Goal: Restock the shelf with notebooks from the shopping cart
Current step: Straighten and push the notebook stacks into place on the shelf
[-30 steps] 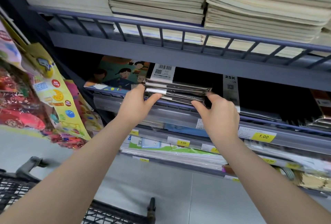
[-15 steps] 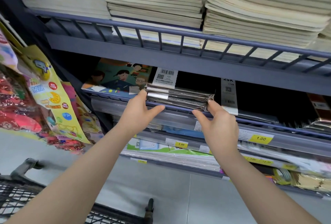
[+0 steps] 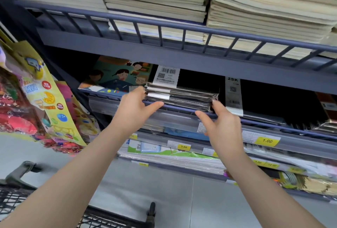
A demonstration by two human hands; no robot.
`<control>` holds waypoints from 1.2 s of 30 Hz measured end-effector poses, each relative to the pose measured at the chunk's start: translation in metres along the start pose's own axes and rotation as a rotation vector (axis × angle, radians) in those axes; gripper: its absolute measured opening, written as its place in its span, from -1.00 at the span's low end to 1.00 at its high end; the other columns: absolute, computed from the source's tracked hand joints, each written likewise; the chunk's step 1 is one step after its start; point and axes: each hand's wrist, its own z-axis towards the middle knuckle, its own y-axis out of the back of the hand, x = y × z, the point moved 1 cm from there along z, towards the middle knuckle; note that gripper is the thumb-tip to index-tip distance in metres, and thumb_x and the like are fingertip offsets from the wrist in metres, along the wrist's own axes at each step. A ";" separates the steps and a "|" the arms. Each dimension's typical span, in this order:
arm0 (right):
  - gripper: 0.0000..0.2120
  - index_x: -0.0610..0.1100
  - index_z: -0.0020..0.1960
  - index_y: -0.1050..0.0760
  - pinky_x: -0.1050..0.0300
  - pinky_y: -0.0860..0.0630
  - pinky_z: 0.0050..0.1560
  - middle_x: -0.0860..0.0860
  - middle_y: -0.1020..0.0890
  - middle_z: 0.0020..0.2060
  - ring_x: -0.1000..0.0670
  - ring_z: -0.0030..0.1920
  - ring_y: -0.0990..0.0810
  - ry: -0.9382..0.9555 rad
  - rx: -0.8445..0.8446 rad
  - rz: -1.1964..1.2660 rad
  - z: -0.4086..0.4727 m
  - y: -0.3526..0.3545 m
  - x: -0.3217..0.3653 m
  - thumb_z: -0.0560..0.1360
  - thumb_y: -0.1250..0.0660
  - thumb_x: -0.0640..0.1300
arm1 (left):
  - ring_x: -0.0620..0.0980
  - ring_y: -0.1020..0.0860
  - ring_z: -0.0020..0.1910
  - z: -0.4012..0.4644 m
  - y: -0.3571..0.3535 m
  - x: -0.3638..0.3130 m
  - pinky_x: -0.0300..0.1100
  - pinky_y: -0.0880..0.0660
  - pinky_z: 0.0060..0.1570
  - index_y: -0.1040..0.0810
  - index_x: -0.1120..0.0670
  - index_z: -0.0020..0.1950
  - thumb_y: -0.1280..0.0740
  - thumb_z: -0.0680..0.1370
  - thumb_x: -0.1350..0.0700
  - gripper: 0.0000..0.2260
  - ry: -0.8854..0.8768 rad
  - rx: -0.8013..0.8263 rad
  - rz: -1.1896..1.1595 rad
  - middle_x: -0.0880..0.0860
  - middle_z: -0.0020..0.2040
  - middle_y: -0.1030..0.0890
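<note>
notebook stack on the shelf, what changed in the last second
Both hands eased back: the left hand and right hand gripped the notebook stack a second ago, now only fingertips touch its ends. The stack stayed on the shelf.

We face a grey-blue metal shelving unit (image 3: 164,54) with railed tiers and clear price-strip holders carrying yellow price tags (image 3: 266,140). Below lies a smooth grey floor (image 3: 145,187). Colourful hanging packets (image 3: 27,100) occupy the left side. Lighting is even and diffuse.
</note>
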 end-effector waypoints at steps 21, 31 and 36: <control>-0.70 -0.28 -0.29 -0.47 0.05 -0.47 -0.35 -0.03 -0.41 -0.62 -0.13 -0.44 -0.59 0.045 -0.087 0.069 0.004 0.004 0.008 0.48 -0.35 -0.06 | -0.05 -0.18 -0.47 0.005 0.009 -0.012 -0.15 -0.10 -0.48 -0.13 0.09 -0.37 -0.43 0.43 -0.01 -0.52 -0.038 -0.038 0.102 0.03 -0.49 -0.25; -0.66 -0.25 -0.07 -0.56 0.03 -0.51 -0.37 -0.36 -0.51 -0.46 0.05 -0.55 -0.53 0.008 -0.080 0.193 0.009 0.015 0.015 0.46 -0.34 0.06 | -0.03 -0.15 -0.49 -0.005 0.010 -0.022 -0.26 -0.17 -0.50 -0.12 0.09 -0.37 -0.30 0.52 -0.04 -0.56 -0.093 -0.165 -0.071 0.00 -0.51 -0.18; -0.53 -0.10 0.27 -0.50 0.09 -0.49 -0.37 -0.33 -0.55 -0.40 -0.01 -0.43 -0.60 -0.031 -0.045 0.197 0.012 0.017 0.014 0.44 -0.36 0.09 | -0.03 -0.12 -0.52 -0.006 0.007 -0.019 -0.25 -0.17 -0.52 -0.10 0.07 -0.36 -0.34 0.50 -0.05 -0.54 -0.087 -0.167 -0.076 -0.01 -0.53 -0.18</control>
